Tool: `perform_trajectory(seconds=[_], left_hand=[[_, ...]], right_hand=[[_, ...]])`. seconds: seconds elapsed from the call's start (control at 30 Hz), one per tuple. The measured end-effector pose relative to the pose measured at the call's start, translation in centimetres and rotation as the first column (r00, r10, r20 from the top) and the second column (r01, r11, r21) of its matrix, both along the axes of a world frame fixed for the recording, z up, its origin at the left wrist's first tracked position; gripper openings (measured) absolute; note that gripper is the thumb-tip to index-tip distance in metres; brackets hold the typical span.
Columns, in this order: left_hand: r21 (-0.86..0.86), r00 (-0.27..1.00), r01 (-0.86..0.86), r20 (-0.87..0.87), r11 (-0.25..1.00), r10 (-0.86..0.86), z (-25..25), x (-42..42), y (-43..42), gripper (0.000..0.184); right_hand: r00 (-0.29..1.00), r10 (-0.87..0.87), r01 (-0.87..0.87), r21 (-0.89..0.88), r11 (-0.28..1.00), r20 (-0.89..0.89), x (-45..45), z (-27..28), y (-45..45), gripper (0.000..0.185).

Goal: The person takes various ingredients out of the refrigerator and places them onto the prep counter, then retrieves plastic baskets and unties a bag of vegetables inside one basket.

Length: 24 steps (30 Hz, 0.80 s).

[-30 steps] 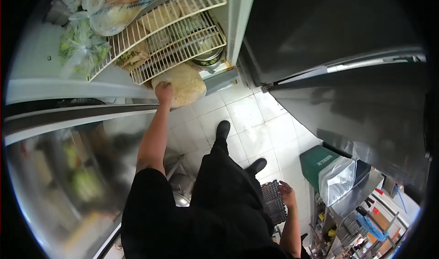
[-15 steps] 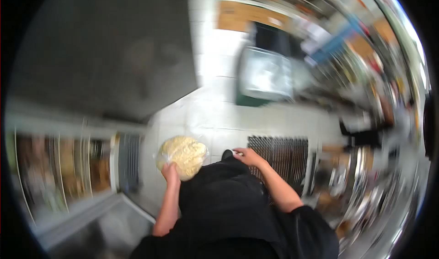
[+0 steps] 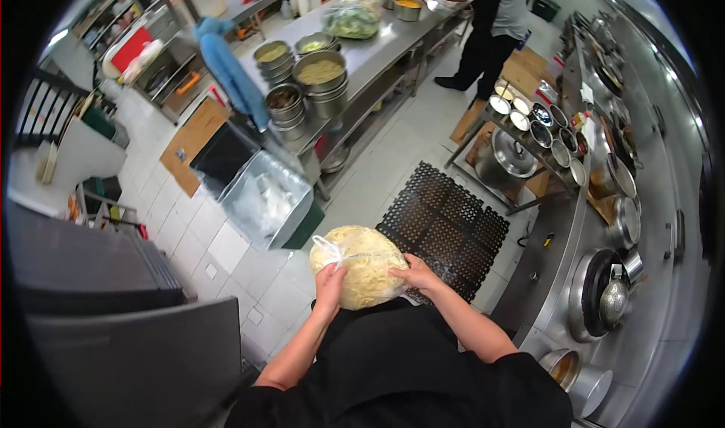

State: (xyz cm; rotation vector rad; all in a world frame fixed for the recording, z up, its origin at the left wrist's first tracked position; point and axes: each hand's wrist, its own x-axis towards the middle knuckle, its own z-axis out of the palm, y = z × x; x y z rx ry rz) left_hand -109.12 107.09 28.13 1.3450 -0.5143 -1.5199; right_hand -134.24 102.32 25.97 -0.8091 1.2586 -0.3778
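A clear plastic bag of pale yellow, noodle-like food (image 3: 366,265) is held up in front of my body, its knotted white top at the upper left. My left hand (image 3: 330,286) grips the bag's lower left side, just under the knot. On the right edge, my right hand (image 3: 417,272) is closed around the plastic. Below and beyond the bag lies a black perforated floor mat (image 3: 444,228). A lined bin (image 3: 266,199) stands to the upper left of the bag.
A steel table (image 3: 377,44) bears stacked pots (image 3: 321,73) and bagged greens (image 3: 352,20). A co-worker (image 3: 495,27) stands beyond it. On the right are sauce containers (image 3: 541,133) and a cooking range (image 3: 544,307). A dark metal door (image 3: 143,360) is at lower left.
The view has turned from the open fridge towards the kitchen. The bag has come from the fridge to in front of my body, and my right hand has taken hold of it too.
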Motion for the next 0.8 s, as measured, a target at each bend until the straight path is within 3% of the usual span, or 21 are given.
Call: perform_trajectory(seconds=[0.1,0.17,0.23,0.33,0.47,0.57,0.67,0.73,0.8], left_hand=[[-0.048,0.985,0.173,-0.008,0.984,-0.174,-2.4,-2.3,-7.5,0.015],[-0.074,0.968,0.235,-0.07,0.969,-0.24,-1.2,-4.4,-12.4,0.013],[-0.077,0.945,0.319,-0.055,0.945,-0.324,-4.4,-5.9,-16.8,0.014],[-0.081,0.907,0.419,-0.01,0.904,-0.421,-6.2,-8.6,-23.6,0.02],[-0.168,0.858,0.507,0.0,0.845,-0.514,-2.4,-11.2,-31.8,0.032],[-0.247,0.764,0.645,0.18,0.723,-0.62,-1.1,-11.8,-37.0,0.039],[-0.299,0.775,0.63,0.183,0.717,-0.604,1.3,-12.8,-41.8,0.04],[-0.27,0.744,0.668,0.243,0.693,-0.622,2.1,-13.2,-44.9,0.03],[-0.238,0.714,0.698,0.298,0.676,-0.633,3.5,-13.3,-48.3,0.026]], right_hand=[[0.977,-0.21,0.212,0.065,0.975,-0.035,-2.4,0.8,-2.8,0.06],[0.955,-0.291,0.293,0.018,0.956,-0.062,-4.1,-0.6,-5.2,0.058],[0.913,-0.395,0.392,-0.048,0.919,-0.101,-5.5,-0.8,-7.6,0.045],[0.839,-0.533,0.53,-0.058,0.846,-0.11,-7.4,-0.8,-11.9,0.043],[0.772,-0.622,0.591,-0.211,0.779,-0.134,-8.8,2.3,-17.1,0.046],[0.743,-0.667,0.648,-0.183,0.74,-0.066,-8.5,5.7,-20.7,0.046],[0.714,-0.7,0.69,-0.164,0.705,-0.005,-8.5,7.2,-24.5,0.045],[0.701,-0.713,0.709,-0.132,0.693,0.018,-9.0,7.5,-27.7,0.043],[0.758,-0.651,0.652,-0.08,0.754,0.043,-10.0,7.0,-31.4,0.052]])
